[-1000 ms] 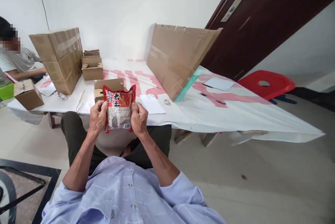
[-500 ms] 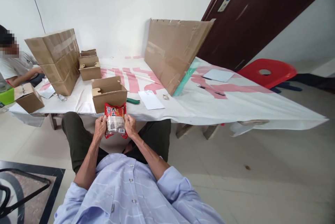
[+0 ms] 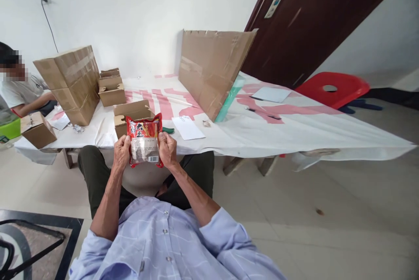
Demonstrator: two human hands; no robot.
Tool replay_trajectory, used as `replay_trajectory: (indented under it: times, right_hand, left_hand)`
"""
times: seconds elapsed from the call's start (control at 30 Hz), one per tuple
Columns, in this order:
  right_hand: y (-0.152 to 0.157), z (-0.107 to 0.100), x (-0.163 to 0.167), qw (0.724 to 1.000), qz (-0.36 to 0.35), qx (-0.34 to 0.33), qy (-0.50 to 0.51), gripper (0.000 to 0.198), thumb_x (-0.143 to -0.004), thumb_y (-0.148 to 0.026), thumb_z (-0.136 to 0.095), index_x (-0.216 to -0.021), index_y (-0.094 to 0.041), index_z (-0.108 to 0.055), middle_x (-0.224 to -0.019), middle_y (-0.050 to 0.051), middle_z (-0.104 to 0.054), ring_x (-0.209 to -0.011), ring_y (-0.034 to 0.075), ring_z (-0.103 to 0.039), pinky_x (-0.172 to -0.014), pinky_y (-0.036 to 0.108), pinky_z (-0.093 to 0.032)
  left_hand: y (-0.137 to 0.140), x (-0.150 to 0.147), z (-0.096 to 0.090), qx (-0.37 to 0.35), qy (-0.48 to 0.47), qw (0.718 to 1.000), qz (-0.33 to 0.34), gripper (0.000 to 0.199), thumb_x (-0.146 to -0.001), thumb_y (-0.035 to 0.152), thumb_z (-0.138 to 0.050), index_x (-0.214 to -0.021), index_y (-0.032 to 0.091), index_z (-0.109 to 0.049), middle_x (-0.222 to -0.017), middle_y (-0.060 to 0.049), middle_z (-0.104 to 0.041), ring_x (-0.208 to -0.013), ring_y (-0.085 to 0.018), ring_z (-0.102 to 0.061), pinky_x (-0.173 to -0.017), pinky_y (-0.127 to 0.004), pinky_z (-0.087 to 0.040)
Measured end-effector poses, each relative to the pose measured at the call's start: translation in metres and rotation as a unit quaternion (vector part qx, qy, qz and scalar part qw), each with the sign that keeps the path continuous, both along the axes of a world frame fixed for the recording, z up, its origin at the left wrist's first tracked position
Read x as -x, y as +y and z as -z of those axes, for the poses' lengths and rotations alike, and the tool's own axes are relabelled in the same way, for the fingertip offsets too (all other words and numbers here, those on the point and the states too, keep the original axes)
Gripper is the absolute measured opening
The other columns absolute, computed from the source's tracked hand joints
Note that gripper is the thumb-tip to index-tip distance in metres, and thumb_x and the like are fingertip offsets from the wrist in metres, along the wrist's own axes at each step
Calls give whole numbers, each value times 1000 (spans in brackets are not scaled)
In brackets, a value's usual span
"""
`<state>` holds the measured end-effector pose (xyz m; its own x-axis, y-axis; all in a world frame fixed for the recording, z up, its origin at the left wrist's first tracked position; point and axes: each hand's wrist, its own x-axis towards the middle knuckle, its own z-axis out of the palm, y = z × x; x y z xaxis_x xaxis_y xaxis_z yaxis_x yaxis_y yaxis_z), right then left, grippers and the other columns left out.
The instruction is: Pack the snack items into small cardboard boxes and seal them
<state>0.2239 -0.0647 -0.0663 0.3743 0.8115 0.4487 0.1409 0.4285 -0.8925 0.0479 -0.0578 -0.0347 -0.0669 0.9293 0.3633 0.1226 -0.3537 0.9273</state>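
Note:
A red snack packet (image 3: 144,142) with large dark lettering, a pale printed panel and a barcode is held upright above my lap, at the table's front edge. My left hand (image 3: 122,151) grips its left side and my right hand (image 3: 167,148) its right side, fingers closed on the edges. Behind the packet stands an open cardboard box (image 3: 132,108), partly hidden by it. To the right, a green handle (image 3: 168,130) of some tool pokes out from behind the packet. A white sheet of paper (image 3: 189,128) with handwriting lies beside that handle.
Stacked taped cartons (image 3: 73,83) and further open boxes (image 3: 112,93) stand on the left of the cloth-covered table (image 3: 294,136). A tall cardboard sheet (image 3: 212,68) leans mid-table. Pens and paper (image 3: 271,94) lie beyond it. A red stool (image 3: 332,90) is at right; another person (image 3: 24,90) sits far left.
Both hands have raised the packet slightly and brought it closer, so it looks larger and hides more of the open box. The camera view has shifted a little.

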Motion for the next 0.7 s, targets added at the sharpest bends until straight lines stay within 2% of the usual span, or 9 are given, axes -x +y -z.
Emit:
replay_trajectory:
  times: [0.1,0.2,0.27,0.37,0.47,0.53,0.6,0.7]
  right_hand:
    - [-9,-31,-9,999,13,-49,-12,59,-102,-77,-42,-70,-27,-36,-65,-5,-35,-66,15,-33,-61,30,-33]
    - [-19,-44,-14,994,45,-90,-38,58,-106,-72,-41,-71,-27,-34,-64,-5,-34,-66,16,-32,-62,30,-33]
    - [-21,-39,-13,993,55,-89,-51,57,-105,-72,-41,-70,-28,-34,-63,-5,-34,-65,16,-32,-61,30,-32]
    - [-17,-18,-8,996,33,-67,-58,56,-105,-71,-40,-70,-28,-35,-60,-5,-35,-62,15,-33,-58,30,-30]
    - [-7,3,-3,996,-8,-51,-67,54,-104,-69,-41,-69,-28,-39,-57,-6,-36,-58,15,-34,-56,29,-30]
    - [2,10,-4,995,-33,-49,-76,50,-103,-66,-45,-73,-26,-49,-58,-5,-43,-57,15,-39,-57,29,-34]
    - [14,11,-10,993,-43,-56,-98,41,-102,-61,-51,-85,-24,-61,-67,-3,-56,-62,17,-50,-62,31,-42]
    - [39,2,-28,984,-12,-79,-162,31,-99,-50,-60,-110,-22,-69,-94,5,-71,-78,21,-62,-74,35,-52]
  left_hand:
    - [-9,-2,-32,-40,-4,999,22,69,-87,82,-66,-62,23,-39,-63,4,-36,-63,-14,-31,-61,-29,-33]
    - [-20,0,-45,-54,2,997,46,66,-89,81,-67,-64,23,-45,-65,3,-41,-65,-15,-36,-64,-29,-38]
    - [-26,4,-42,-45,13,997,67,63,-87,79,-72,-67,22,-52,-66,2,-47,-65,-14,-40,-64,-29,-40]
    - [-32,9,-27,-21,25,996,83,58,-83,76,-77,-72,21,-61,-67,2,-54,-63,-14,-45,-62,-28,-41]
    - [-31,16,-11,-10,20,998,60,58,-83,75,-78,-70,21,-60,-63,2,-53,-59,-13,-44,-58,-28,-40]
    - [-27,23,-7,-10,10,999,30,57,-84,73,-78,-68,22,-59,-60,3,-50,-56,-12,-43,-55,-28,-39]
    - [-20,35,-7,-12,-1,1000,-4,54,-84,70,-80,-69,22,-61,-59,3,-51,-55,-12,-43,-53,-28,-39]
    - [-8,62,-12,-20,-21,997,-66,51,-82,67,-82,-73,21,-62,-60,4,-54,-54,-11,-44,-51,-25,-40]
